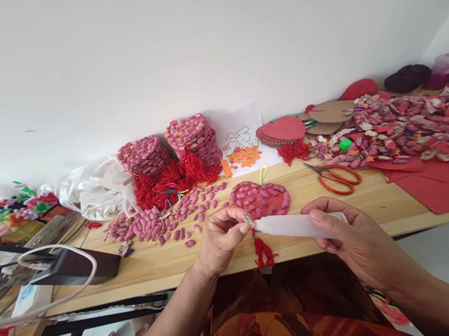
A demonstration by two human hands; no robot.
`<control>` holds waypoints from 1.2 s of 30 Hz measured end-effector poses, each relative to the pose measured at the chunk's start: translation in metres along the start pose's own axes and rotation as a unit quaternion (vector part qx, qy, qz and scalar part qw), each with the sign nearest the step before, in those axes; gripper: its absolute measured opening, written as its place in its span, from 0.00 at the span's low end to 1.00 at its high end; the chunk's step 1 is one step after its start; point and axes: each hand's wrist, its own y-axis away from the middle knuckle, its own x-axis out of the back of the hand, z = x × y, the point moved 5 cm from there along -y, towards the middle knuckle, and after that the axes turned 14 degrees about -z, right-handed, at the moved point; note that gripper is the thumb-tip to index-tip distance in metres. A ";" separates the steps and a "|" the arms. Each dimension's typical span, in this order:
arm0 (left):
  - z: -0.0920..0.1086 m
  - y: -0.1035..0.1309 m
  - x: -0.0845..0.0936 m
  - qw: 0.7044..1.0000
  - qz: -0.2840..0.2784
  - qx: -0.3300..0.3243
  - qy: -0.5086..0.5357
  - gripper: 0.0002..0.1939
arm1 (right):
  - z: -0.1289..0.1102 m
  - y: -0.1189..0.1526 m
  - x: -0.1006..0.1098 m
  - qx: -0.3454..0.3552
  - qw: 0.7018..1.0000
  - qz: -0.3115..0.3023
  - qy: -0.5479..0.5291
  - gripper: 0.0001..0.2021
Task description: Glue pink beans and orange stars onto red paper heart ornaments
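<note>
My left hand (223,237) pinches a small pale peanut shell (249,220) between thumb and fingertips. My right hand (357,235) is closed round a translucent white glue bottle (291,226), held almost level. Its nozzle points left and meets the shell, or comes very close to it. Just behind both hands lies a red card ornament (260,197) dotted with pink peanut shells. A yellow loop (263,175) sticks up from its top, and a red tassel (264,252) hangs at the bottom, near the table's front edge.
Loose pink shells (148,225) spread to the left, before two stacks (191,136) of finished ornaments with tassels. Orange-handled scissors (339,177), red paper (448,183) and a shell heap (396,123) lie right. A black power adapter (90,266) with cables sits left.
</note>
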 end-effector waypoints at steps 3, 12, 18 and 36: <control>-0.001 -0.002 0.001 1.000 0.014 0.014 0.009 0.14 | 0.002 0.001 -0.001 -0.004 1.000 -0.009 -0.010 0.13; 0.005 -0.010 0.005 0.997 0.066 0.028 0.015 0.15 | 0.008 0.000 0.004 -0.020 0.957 -0.046 -0.286 0.18; 0.014 -0.022 0.008 0.995 0.029 0.071 -0.069 0.13 | -0.001 -0.001 0.014 0.008 0.934 -0.044 -0.353 0.17; 0.040 -0.093 -0.054 0.634 -0.332 -0.019 -0.698 0.05 | -0.007 -0.010 0.058 0.044 0.954 0.053 -0.292 0.20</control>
